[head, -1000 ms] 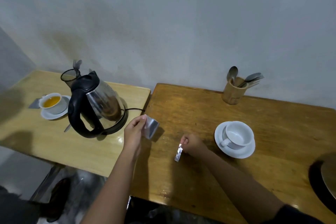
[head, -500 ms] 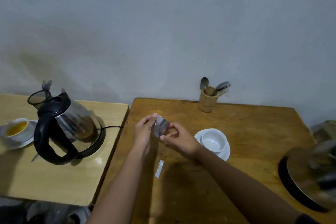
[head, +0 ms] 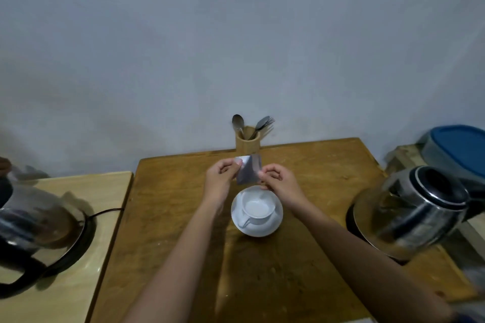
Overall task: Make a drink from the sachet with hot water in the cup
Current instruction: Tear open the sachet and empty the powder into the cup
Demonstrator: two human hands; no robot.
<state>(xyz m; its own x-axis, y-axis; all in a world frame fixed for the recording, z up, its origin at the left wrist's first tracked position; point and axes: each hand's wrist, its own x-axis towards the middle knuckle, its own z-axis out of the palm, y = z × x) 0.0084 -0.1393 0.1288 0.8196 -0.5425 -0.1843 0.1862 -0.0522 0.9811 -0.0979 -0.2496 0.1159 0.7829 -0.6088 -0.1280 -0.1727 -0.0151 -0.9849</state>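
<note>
Partly, left hand (head: 220, 181) hides sachet (head: 248, 169) edge.

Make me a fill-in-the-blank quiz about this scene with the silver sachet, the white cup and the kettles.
1. The silver foil sachet is pinched by ____ hands, the left hand and the right hand.
2. The white ceramic cup sits on a white ____.
3. The round wooden holder by the wall holds metal ____.
4. The steel kettle stands to the ____ of the cup.

Missing words: both; saucer; cutlery; right
</note>
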